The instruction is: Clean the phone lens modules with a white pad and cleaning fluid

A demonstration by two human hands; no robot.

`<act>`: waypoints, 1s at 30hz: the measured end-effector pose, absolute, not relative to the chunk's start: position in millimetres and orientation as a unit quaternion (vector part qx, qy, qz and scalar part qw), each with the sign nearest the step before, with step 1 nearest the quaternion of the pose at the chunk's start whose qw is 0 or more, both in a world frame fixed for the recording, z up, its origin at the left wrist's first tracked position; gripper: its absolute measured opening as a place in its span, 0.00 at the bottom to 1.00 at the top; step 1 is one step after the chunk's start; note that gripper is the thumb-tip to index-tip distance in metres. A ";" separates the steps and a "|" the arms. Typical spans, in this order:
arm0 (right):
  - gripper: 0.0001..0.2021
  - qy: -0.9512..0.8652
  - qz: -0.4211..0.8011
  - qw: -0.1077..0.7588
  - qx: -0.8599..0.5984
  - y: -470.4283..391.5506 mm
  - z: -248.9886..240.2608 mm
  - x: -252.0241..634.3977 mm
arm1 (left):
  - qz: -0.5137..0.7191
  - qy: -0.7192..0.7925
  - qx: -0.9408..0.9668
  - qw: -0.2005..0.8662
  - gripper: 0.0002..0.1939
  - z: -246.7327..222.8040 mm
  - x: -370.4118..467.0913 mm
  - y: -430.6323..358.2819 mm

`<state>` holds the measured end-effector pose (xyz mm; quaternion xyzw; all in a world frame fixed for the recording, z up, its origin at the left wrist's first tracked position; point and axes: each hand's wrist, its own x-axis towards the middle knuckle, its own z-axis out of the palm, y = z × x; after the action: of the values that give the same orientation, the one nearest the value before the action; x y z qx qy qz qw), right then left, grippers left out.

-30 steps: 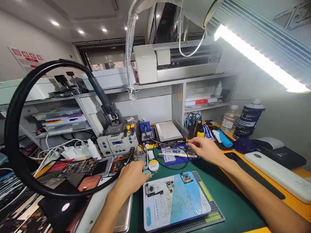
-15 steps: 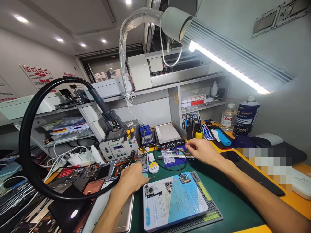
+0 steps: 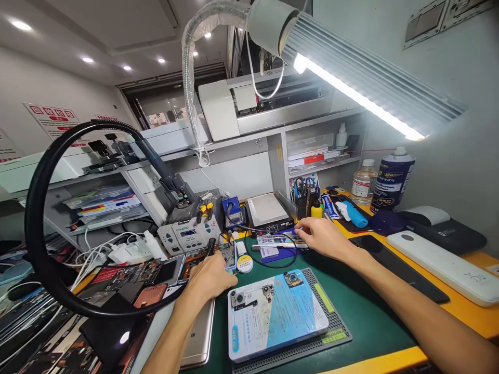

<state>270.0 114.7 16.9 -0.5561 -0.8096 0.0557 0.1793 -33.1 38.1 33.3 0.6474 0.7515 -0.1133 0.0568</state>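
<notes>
My left hand (image 3: 212, 276) is closed near the black handle (image 3: 211, 246) and the phone parts at the left of the green mat; what its fingers hold, if anything, is hidden. My right hand (image 3: 317, 236) has its fingers pinched at the tools lying on a blue pad (image 3: 278, 254); the item in the pinch is too small to name. Between my forearms a blue and white box (image 3: 276, 324) rests on a grey perforated mat (image 3: 341, 332). Small camera modules (image 3: 293, 279) lie on top of the box. A round yellow-and-white container (image 3: 245, 264) stands beside my left hand.
A soldering station (image 3: 191, 234) stands behind my left hand, with a thick black hose (image 3: 35, 218) looping at the left. Phones and boards crowd the left side. A lit lamp (image 3: 362, 98) hangs above. Spray can (image 3: 393, 179), bottle (image 3: 362, 183) and white device (image 3: 440, 265) are at the right.
The view has shifted slightly. My left hand has turned a little, and the small tip that showed beyond its fingers is now mostly hidden. My right hand stays by the tools.
</notes>
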 end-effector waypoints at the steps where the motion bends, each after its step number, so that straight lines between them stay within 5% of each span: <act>1: 0.11 -0.810 0.056 0.177 -0.557 114.5 17.2 269.8 | -0.118 0.750 0.649 0.048 0.16 34.4 -30.7 37.8; 16: 0.12 -0.816 0.047 0.170 -0.551 115.3 16.0 270.6 | -0.067 0.684 0.721 -0.090 0.15 32.4 -13.7 41.5; 30: 0.12 -0.816 0.055 0.164 -0.552 117.4 13.8 273.5 | -0.018 0.616 0.788 0.013 0.15 26.1 -22.3 61.4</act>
<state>273.5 117.4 13.8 -0.5515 -0.8161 0.0548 0.1638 -22.3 61.4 26.1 0.7878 0.6156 -0.0178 0.0128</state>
